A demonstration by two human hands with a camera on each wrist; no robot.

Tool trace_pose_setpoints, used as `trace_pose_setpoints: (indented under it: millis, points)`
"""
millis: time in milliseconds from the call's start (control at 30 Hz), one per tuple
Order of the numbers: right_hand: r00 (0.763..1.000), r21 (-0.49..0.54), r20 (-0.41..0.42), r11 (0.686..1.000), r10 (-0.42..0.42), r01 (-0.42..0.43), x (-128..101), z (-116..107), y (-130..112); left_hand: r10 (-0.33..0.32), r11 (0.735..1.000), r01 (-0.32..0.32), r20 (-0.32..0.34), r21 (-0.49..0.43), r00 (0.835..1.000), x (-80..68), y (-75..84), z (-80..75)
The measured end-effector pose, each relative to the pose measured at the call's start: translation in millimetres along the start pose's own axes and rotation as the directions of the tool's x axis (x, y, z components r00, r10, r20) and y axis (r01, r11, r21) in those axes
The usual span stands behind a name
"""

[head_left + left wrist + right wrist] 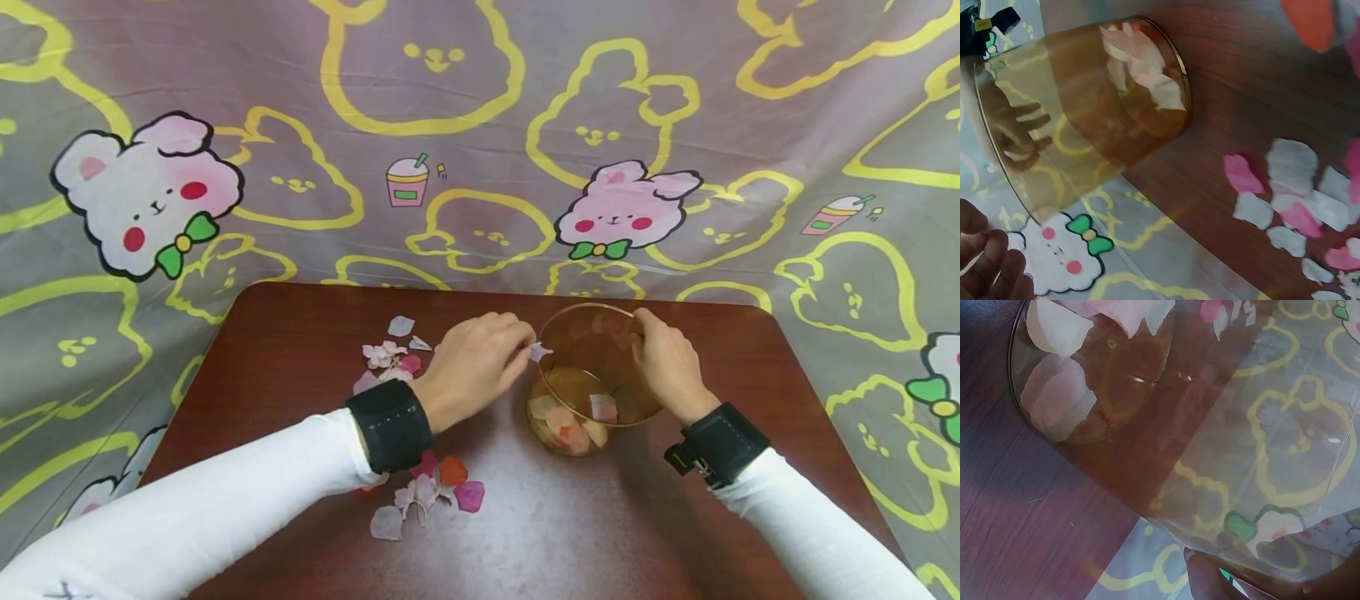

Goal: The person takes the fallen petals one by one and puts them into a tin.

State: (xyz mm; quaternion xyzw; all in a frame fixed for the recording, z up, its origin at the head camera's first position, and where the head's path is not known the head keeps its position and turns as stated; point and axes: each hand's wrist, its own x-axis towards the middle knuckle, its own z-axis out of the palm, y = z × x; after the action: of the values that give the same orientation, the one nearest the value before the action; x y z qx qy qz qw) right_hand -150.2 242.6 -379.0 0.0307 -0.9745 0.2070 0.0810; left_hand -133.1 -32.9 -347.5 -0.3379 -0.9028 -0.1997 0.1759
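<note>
A clear amber glass jar point(592, 375) stands on the dark wooden table point(600, 533) with several pink and orange petals point(570, 425) at its bottom. My left hand point(480, 362) pinches one pale petal point(537, 351) at the jar's left rim. My right hand point(667, 362) grips the jar's right rim. The left wrist view looks along the jar point(1085, 106) from the side, with my right fingers point(1019, 134) seen through the glass. Close up in the right wrist view are the jar's base point(1097, 375) and a fingertip point(1216, 581) on its rim.
Loose petals lie in two heaps: one beyond my left hand point(390, 358), one under my left wrist point(435, 496). A grey cloth with rabbit prints point(622, 208) hangs behind and around the table. Bare tabletop runs along the near edge.
</note>
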Motion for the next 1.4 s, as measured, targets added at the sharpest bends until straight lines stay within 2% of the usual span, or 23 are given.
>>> trace_pose_setpoints:
  millis: [200,300,467,700,833,967,1100,1167,1267,1400]
  points:
    - [1.000,0.001,0.001,1.000,0.001,-0.001,0,0,0,0.070,0.998,-0.070,0.032,-0.003,0.997,4.4,12.3,7.1]
    - [1.000,0.002,-0.008,1.000,-0.005,0.005,1,0,0,0.111,0.994,-0.111,0.075,0.001,0.991,6.8,16.8,11.5]
    - [1.000,0.002,-0.006,1.000,-0.009,0.009,1,0,0,0.204,0.978,-0.207,0.168,0.004,0.965,13.6,25.4,18.0]
    - [1.000,0.001,-0.012,1.000,-0.002,0.002,2,1,1,0.278,0.959,-0.285,0.229,-0.001,0.933,17.8,32.4,22.4]
    - [1.000,-0.004,-0.016,1.000,-0.002,0.002,2,1,1,0.295,0.953,-0.304,0.274,-0.010,0.916,17.1,34.1,24.3]
    - [1.000,-0.007,-0.018,1.000,-0.009,0.009,1,2,1,0.286,0.953,-0.301,0.300,0.006,0.910,17.7,35.2,25.1]
    - [1.000,-0.011,-0.012,1.000,-0.009,0.009,0,1,1,0.284,0.955,-0.298,0.305,-0.001,0.909,17.5,35.5,24.9]
    - [1.000,-0.012,-0.008,1.000,-0.007,0.007,0,1,1,0.280,0.957,-0.291,0.294,-0.009,0.914,16.2,35.0,24.4]
    - [1.000,-0.012,-0.010,1.000,-0.012,0.012,0,1,2,0.262,0.965,-0.260,0.256,-0.042,0.931,13.8,32.1,22.3]
    - [1.000,-0.009,-0.014,1.000,-0.023,0.023,1,2,2,0.226,0.974,-0.217,0.166,-0.070,0.960,9.7,24.5,16.8]
